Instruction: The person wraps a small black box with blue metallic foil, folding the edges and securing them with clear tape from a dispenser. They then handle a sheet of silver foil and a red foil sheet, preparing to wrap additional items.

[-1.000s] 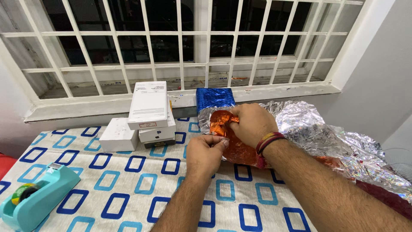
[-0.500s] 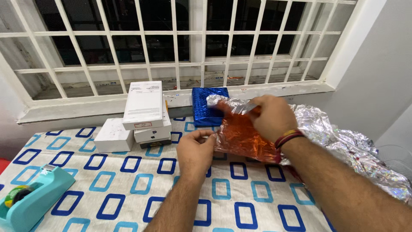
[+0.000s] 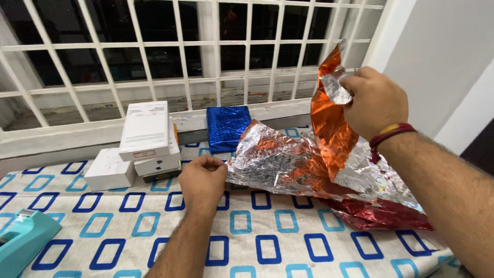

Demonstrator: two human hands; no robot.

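the right hand [image 3: 374, 101] is raised above the surface [image 3: 267, 242], fingers pinched on the upper corner of an orange foil sheet [image 3: 329, 123]. the left hand [image 3: 201, 181] rests on the surface, fingers curled shut, pinning the silver lower edge of the same sheet, which spans between both hands.

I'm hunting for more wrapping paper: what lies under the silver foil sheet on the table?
A crumpled red foil sheet pokes out beneath the silver foil sheet at its right end. Anything further under it is covered.
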